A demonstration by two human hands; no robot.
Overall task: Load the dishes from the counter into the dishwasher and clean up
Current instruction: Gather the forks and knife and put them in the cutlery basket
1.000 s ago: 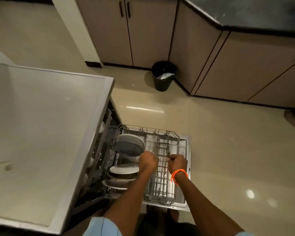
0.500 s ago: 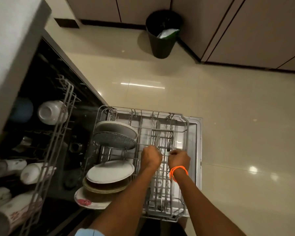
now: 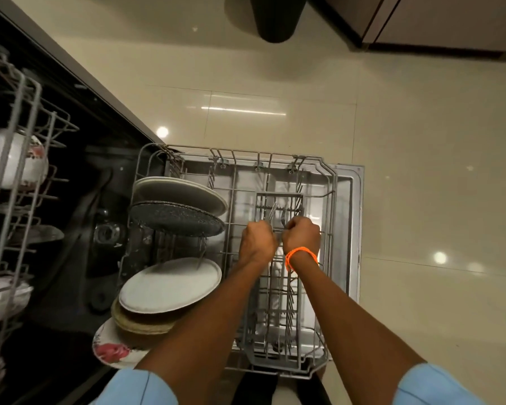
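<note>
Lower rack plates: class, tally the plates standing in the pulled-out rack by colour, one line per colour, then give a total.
Pale grey or white plates: 2
Dark speckled plate: 1
Tan plate: 1
White plate with red flower print: 1
Total: 5

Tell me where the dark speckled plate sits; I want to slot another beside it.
In the head view the dark speckled plate stands on edge in the lower rack, on its left, just in front of a pale grey plate and left of the hands.
</note>
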